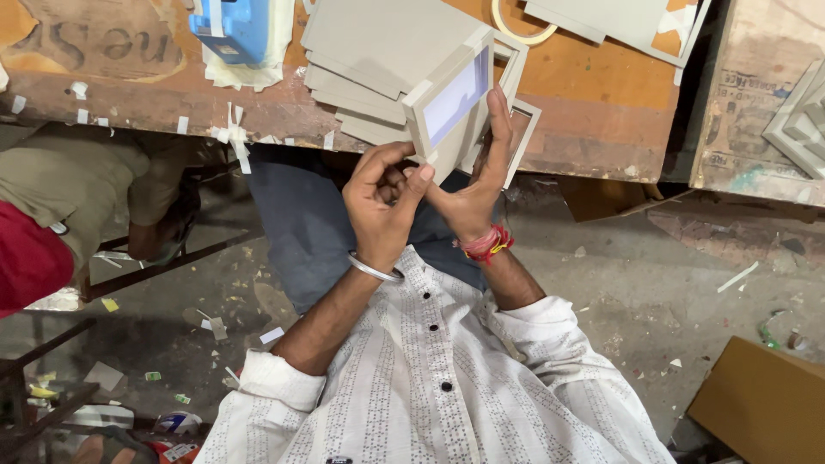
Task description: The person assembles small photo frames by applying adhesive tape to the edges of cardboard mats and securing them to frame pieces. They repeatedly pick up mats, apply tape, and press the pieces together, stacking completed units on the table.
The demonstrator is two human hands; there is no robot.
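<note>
A small grey cardboard frame (453,96) with a pale window is held up on edge at the table's near edge. My right hand (474,176) supports it from the right, palm flat along its side and fingers pointing up. My left hand (381,202), with a metal bangle on the wrist, pinches the frame's lower corner between thumb and fingers. Another grey frame (522,129) lies just behind it.
A stack of grey boards (369,60) lies on the worn orange table (593,94). A blue tape dispenser (230,27) sits at the far left. Another person (51,215) sits at the left. A brown box (760,399) stands on the littered floor.
</note>
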